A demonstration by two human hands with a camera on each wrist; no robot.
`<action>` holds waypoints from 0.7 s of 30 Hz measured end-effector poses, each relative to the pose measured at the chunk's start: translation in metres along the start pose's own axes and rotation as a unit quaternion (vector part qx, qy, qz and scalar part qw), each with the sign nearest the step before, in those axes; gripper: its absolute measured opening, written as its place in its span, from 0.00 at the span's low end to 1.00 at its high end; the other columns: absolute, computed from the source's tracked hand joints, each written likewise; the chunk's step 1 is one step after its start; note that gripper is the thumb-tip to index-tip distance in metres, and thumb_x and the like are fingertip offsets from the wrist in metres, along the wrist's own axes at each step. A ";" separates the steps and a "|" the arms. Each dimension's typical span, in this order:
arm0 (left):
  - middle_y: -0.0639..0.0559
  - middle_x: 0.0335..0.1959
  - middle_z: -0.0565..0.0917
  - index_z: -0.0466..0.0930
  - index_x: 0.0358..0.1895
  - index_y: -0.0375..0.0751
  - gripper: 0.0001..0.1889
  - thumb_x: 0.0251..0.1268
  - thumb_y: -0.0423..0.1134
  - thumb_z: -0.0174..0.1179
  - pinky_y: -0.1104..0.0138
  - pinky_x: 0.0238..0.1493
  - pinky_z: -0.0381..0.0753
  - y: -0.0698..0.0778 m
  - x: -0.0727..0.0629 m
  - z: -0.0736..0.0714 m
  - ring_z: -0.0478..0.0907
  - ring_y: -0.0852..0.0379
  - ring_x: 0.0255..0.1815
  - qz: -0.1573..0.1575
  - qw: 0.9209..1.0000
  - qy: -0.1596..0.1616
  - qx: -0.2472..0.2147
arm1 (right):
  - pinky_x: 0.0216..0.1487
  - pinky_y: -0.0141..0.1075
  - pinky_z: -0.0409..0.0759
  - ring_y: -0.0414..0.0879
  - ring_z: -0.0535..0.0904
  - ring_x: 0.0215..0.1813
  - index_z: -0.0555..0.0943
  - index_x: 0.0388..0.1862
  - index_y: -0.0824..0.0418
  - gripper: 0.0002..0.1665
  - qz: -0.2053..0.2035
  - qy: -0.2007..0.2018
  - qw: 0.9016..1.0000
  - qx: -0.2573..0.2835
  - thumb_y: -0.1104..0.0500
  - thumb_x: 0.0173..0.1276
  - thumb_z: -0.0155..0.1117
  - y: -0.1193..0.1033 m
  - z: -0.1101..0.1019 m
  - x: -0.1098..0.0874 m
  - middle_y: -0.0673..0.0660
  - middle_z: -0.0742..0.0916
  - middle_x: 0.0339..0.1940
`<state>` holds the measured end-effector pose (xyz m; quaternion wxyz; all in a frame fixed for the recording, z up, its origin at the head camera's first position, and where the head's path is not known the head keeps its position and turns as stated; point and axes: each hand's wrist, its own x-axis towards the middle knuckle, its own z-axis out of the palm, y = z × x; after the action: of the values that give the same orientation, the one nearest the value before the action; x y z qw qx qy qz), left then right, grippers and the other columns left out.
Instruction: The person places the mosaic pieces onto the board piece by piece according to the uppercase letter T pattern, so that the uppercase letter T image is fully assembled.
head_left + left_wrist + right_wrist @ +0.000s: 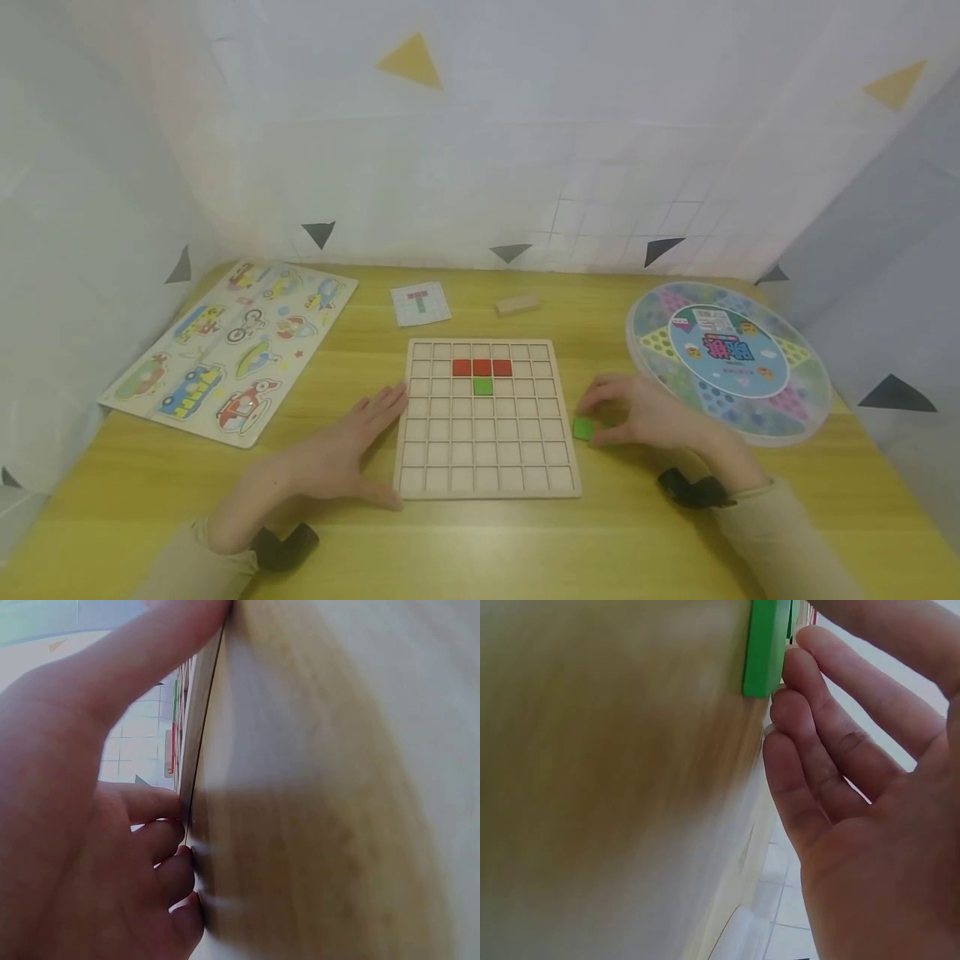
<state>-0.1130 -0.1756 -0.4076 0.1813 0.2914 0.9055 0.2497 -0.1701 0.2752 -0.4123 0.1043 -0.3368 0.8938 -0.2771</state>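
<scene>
My right hand (651, 412) is beside the right edge of a wooden grid board (487, 430), its thumb and index finger pinching a small green square tile (582, 428). In the right wrist view, the tile (763, 652) is close against the table, next to the curled fingertips (789, 712). Three red tiles (482, 367) fill a row of squares near the board's far side. Directly under the middle one is another green tile (483, 386). With fingers stretched and thumb spread, my left hand (330, 458) touches the board's left edge.
A small card (421, 303) printed with a red and green T lies behind the board, beside a wooden block (517, 305). On the left is a vehicle picture puzzle (225, 350). A round game board (727, 358) lies at the right, close to my right hand.
</scene>
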 end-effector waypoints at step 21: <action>0.48 0.84 0.38 0.42 0.82 0.41 0.67 0.45 0.70 0.71 0.47 0.81 0.43 0.001 0.000 0.000 0.37 0.45 0.83 -0.001 1.000 0.000 0.002 | 0.49 0.33 0.82 0.33 0.79 0.44 0.88 0.41 0.43 0.11 0.002 0.025 0.999 -0.048 0.49 0.59 0.77 -0.001 0.002 0.002 0.37 0.84 0.40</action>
<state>-0.1126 -0.1755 -0.4069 0.1806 0.2906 0.9064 0.2477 -0.1703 0.2725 -0.4128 0.0659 -0.3322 0.9094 -0.2415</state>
